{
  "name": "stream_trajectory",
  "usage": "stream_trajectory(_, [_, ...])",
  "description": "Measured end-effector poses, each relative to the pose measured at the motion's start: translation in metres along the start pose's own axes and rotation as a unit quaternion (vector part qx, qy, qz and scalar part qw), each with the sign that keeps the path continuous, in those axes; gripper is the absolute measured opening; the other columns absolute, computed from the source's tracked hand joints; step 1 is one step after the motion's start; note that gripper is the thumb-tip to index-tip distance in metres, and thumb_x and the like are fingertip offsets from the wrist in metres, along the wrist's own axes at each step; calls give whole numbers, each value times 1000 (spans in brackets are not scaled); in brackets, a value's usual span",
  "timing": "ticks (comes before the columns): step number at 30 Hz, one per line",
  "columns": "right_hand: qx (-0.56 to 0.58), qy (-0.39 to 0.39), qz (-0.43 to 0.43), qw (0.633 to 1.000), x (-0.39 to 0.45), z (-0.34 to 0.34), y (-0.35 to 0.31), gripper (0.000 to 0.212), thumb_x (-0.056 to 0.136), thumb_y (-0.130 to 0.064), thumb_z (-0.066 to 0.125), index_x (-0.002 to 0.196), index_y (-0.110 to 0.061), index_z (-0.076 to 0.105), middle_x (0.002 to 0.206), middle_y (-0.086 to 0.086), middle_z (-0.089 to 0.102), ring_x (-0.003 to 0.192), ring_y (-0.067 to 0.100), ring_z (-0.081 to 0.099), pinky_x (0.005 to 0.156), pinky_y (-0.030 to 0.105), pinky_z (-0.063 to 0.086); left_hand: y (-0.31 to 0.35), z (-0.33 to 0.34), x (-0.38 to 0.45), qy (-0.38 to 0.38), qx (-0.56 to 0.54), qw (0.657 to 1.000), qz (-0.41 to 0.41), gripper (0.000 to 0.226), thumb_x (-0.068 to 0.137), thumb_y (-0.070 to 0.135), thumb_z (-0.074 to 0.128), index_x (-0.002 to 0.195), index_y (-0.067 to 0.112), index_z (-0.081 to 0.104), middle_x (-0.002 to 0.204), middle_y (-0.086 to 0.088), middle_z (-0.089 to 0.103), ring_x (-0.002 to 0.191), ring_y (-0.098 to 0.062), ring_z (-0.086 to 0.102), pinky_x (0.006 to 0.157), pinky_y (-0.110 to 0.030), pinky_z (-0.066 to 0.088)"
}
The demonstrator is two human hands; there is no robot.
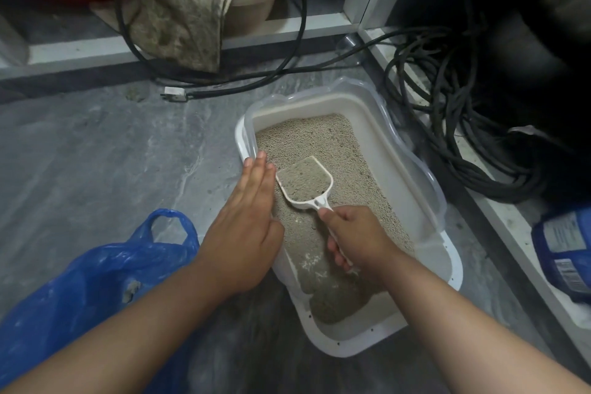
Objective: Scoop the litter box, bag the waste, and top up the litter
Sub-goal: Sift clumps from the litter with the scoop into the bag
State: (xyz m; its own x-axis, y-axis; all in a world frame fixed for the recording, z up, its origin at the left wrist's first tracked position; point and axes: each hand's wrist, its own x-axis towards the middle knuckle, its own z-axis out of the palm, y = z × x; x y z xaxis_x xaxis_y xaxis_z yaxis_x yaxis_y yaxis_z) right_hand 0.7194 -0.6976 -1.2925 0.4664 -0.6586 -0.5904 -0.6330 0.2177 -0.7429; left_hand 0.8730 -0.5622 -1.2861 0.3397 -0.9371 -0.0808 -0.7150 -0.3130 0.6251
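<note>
My right hand (355, 235) is wrapped tight around the handle of the white scoop (305, 181). The scoop is full of litter and sits over the litter box (419, 201), which is on the gray floor (112, 150). My left hand (246, 227) is flat with straight fingers, holding nothing, by the box's left edge. A blue bag (96, 269) lies to my left.

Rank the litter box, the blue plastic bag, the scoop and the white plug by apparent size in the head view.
1. Litter box
2. Blue plastic bag, though it lies nearer the camera and is partly hidden by the left arm, so this order is unsure
3. Scoop
4. White plug
</note>
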Motion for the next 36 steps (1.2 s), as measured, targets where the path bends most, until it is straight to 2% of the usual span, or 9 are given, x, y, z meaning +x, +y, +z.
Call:
stream_trajectory(4, [-24, -36, 1, 999, 5, 12, -11, 38, 103, -31, 54, 81, 0, 61, 48, 7, 55, 33, 18, 44, 35, 20, 34, -1, 2, 1, 1, 0, 1000, 1, 78, 94, 28, 27, 161, 17, -10, 165, 7, -27, 149, -3, -28, 123, -27, -6])
stream_trajectory(8, [-24, -27, 3, 999, 21, 27, -30, 37, 103, -30, 54, 84, 1, 61, 56, 12, 58, 33, 19, 46, 34, 23, 35, -2, 2, 0, -3, -2, 1000, 3, 78, 93, 26, 26, 160, 16, -13, 165, 6, -29, 149, -3, -28, 123, -27, -6])
stream_trajectory(11, [24, -16, 13, 999, 36, 41, -42, 34, 103, -29, 55, 98, 4, 62, 60, 12, 58, 34, 17, 46, 34, 23, 35, 0, 2, 1, -6, -18, 1000, -3, 79, 92, 27, 26, 160, 17, -14, 164, 7, -31, 148, -2, -30, 122, -26, -8])
stream_trajectory(19, [159, -14, 21, 987, 49, 48, -43, 26, 101, -33, 57, 104, -9, 64, 62, 10, 56, 37, 16, 44, 35, 22, 34, -1, 1, 1, -5, -12, 1000, 4, 78, 93, 28, 27, 160, 16, -11, 165, 5, -29, 149, -5, -29, 124, -29, -5])
stream_trajectory(26, [193, -16, -12, 981, 44, 40, -43, 25, 101, -34, 58, 109, -11, 63, 54, 6, 55, 38, 16, 44, 36, 23, 33, -4, 0, 0, 0, -3, 1000, 5, 76, 94, 29, 26, 161, 15, -7, 166, 5, -26, 150, -4, -28, 125, -30, -3])
stream_trajectory(32, [194, -37, -10, 980, 39, 43, -42, 28, 100, -35, 59, 104, -8, 64, 57, 7, 56, 39, 17, 44, 38, 23, 33, -3, -3, -1, -4, 1, 1000, 5, 74, 98, 26, 30, 161, 18, -10, 165, 7, -28, 148, -1, -30, 123, -26, -7])
stream_trajectory(36, [207, -32, -13, 978, 29, 41, -32, 30, 100, -35, 59, 109, -8, 64, 56, 7, 56, 38, 17, 44, 38, 23, 33, -7, -3, -2, -1, 14, 1000, 14, 75, 98, 25, 30, 161, 18, -9, 165, 9, -28, 148, -1, -29, 120, -23, -8])
